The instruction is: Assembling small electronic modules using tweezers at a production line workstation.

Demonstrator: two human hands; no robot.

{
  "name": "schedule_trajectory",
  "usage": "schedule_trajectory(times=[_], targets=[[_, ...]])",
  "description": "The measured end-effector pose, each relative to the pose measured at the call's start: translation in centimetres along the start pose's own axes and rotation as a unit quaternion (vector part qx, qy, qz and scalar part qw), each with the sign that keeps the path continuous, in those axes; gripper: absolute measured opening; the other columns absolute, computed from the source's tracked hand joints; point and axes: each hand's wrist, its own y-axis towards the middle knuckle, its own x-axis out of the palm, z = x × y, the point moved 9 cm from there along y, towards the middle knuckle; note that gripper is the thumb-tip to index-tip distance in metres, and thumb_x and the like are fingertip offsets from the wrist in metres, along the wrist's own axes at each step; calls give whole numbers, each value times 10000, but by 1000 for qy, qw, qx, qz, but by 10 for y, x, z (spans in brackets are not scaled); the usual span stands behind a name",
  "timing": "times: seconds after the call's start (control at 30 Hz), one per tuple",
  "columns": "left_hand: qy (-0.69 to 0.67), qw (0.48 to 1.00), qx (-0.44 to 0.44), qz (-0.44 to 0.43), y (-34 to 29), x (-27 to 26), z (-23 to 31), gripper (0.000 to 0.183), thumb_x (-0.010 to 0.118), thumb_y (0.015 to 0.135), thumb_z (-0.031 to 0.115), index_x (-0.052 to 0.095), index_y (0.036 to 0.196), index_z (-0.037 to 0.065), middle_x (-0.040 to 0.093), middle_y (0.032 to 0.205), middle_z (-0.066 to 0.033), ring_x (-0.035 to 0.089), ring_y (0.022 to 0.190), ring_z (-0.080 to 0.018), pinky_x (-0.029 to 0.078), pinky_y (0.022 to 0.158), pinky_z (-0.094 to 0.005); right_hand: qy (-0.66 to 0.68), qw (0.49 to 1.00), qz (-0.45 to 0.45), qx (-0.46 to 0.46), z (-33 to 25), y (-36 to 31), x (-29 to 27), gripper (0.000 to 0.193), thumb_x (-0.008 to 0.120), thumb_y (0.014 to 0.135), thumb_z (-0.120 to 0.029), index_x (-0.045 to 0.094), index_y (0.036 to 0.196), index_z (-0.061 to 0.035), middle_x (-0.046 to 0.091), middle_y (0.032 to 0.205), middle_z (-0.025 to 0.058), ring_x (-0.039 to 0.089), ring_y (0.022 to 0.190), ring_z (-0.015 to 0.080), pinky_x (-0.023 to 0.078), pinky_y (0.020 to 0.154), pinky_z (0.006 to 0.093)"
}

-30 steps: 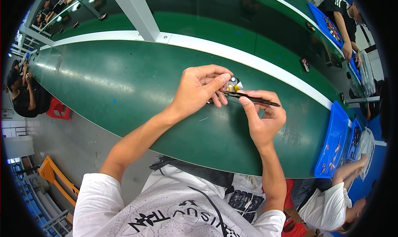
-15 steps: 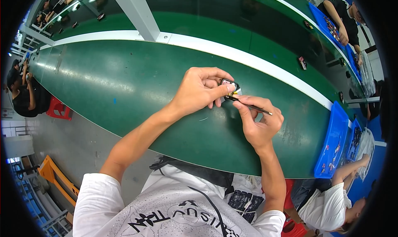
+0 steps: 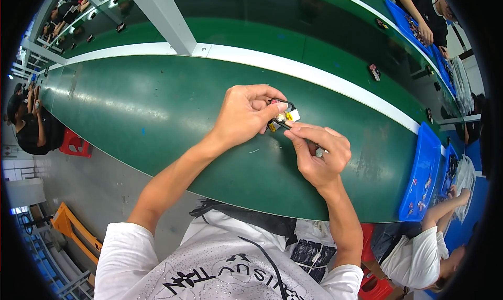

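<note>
My left hand (image 3: pixel 245 114) is closed around a small black-framed electronic part (image 3: pixel 290 116) above the green worktable (image 3: pixel 209 85). White and yellow pieces show at the part's edge, and my left thumb presses on its face. From the right, my right hand (image 3: pixel 326 154) pinches a thin black pen-like tool (image 3: pixel 283 124) between thumb and fingertips. The tool's front end meets the part near my left thumb; whether it is inside the part cannot be made out. My right fingers hide most of its shaft.
A blue tray (image 3: pixel 422 169) with small parts stands at the table's right end. Beyond a white rail (image 3: pixel 293 65) runs a dark green belt carrying small devices (image 3: pixel 374 72). A grey post (image 3: pixel 162 17) rises from the rail. Other people work at both sides and across the belt.
Both hands have shifted slightly left with the part. It is turned so that more yellow and white shows. The tool's rear end, visible before, is now hidden by my right hand.
</note>
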Motion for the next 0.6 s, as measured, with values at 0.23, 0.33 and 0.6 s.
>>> schedule_trajectory(times=[0.23, 0.33, 0.6], targets=[[20, 1000, 19, 5, 0, 3, 0, 148, 712, 918, 11, 712, 1043, -69, 722, 774, -71, 545, 518, -45, 395, 449, -205, 21, 999, -5, 31, 6, 0, 2, 166, 836, 765, 7, 739, 881, -62, 779, 825, 41, 521, 448, 84, 344, 443, 236], [11, 1000, 2, 5, 6, 2, -1, 134, 715, 909, -5, 708, 1027, -68, 722, 773, -72, 553, 518, -46, 400, 442, -204, 52, 998, 9, 36, 15, -2, 2, 177, 839, 770, 5, 728, 897, -48, 776, 851, 47, 467, 425, 70, 348, 437, 233], [202, 969, 57, 128, 150, -87, 18, 257, 748, 913, 166, 716, 1070, -35, 725, 796, -75, 619, 554, -90, 441, 453, -234, 55, 989, 100, 95, 37, -2, -23, 219, 853, 778, -21, 752, 971, -41, 661, 670, 8, 378, 423, 55, 307, 420, 237]])
